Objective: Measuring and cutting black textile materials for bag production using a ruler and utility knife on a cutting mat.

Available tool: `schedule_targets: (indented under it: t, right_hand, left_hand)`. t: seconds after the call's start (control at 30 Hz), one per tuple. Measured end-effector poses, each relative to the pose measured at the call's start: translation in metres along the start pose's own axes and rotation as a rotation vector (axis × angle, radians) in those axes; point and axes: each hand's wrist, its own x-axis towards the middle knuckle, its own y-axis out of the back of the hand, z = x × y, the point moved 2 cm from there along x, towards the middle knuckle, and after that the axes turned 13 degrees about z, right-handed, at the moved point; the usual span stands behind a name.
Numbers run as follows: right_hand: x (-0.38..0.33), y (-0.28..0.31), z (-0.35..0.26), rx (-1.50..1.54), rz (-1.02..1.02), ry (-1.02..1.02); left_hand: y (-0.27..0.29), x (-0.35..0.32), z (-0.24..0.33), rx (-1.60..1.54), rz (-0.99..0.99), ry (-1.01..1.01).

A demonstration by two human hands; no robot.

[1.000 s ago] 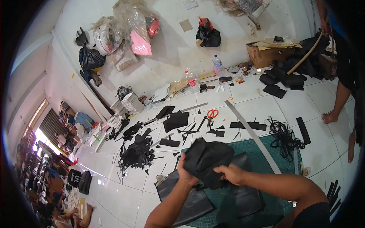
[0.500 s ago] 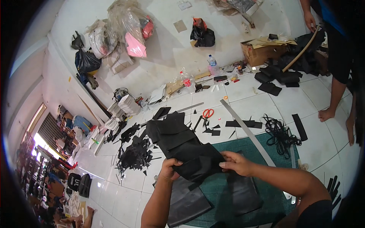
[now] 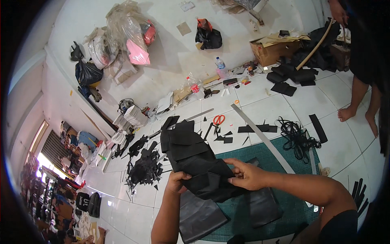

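Observation:
Between my hands I hold up a bundle of black fabric pieces [image 3: 191,156], its layers overlapping and partly folded. My left hand [image 3: 178,181] grips its lower left edge, thumb on top. My right hand [image 3: 246,175] pinches the right edge between thumb and fingers. Below lies a green cutting mat [image 3: 227,225], with a flat black sheet [image 3: 201,217] at its left and another black sheet [image 3: 262,209] to the right, partly hidden by my right arm. A long metal ruler [image 3: 262,138] slants across the mat's far edge.
Black scraps [image 3: 146,166] are heaped on the tiles to the left. Beyond the mat lie orange-handled scissors [image 3: 219,119] and a tangle of black cord [image 3: 296,140]. Someone's bare feet [image 3: 347,114] stand at the far right. A cardboard box [image 3: 270,53] is by the wall.
My right hand has shifted slightly left along the bundle's edge, and the fabric has turned a little more upright. The other person's legs and arm have moved slightly.

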Motion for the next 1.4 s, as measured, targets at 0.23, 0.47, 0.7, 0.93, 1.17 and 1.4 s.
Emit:
schedule_targets:
  t: [0.23, 0.47, 0.7, 0.93, 1.17, 1.4]
  right_hand:
    - [0.020, -0.001, 0.010, 0.362, 0.076, -0.380]
    - [0.015, -0.002, -0.001, 0.397, 0.164, -0.257]
    - [0.015, -0.003, 0.002, 0.400, 0.105, -0.190]
    - [0.014, -0.003, 0.005, 0.366, 0.096, -0.117]
    - [0.014, -0.004, 0.010, 0.375, 0.072, -0.124]
    - [0.014, -0.005, 0.008, 0.377, 0.064, -0.131]
  left_hand:
    - [0.019, -0.003, 0.000, 0.224, 0.042, 0.058]
    - [0.006, -0.005, 0.012, 0.234, 0.036, 0.049]
    - [0.011, -0.003, 0.014, 0.266, 0.083, 0.031]
    - [0.016, -0.001, 0.013, 0.209, 0.027, 0.022]
    - [0.019, 0.000, 0.013, 0.184, 0.054, 0.025]
    - [0.021, 0.001, 0.012, 0.244, 0.058, 0.024]
